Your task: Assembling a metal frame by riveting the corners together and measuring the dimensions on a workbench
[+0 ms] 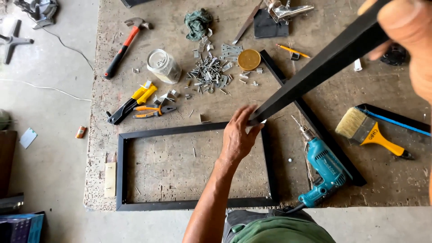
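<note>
Slanting up from the workbench [180, 112], a black metal bar [315, 72] is gripped at its lower end by the left hand [237, 137], fingers curled around it, and at its upper end by the right hand [405, 31], closed. Below the left hand lies a black rectangular frame [193, 203]; right of it, a teal drill [325, 168]; beyond it, scattered nails [209, 74].

1. A claw hammer [120, 48] with a red and black handle lies at the far left of the worktop [387, 180]
2. A glass jar [164, 66] lies on its side near a heap of nails [208, 74], with a round yellow lid [249, 60] just beyond
3. Yellow-handled pliers [132, 104] lie beside orange-handled snips [153, 110]
4. A teal power drill [325, 168] rests at the near edge
5. A yellow-handled paintbrush [371, 132] lies to the right
6. A green rag [197, 22] sits at the far edge
</note>
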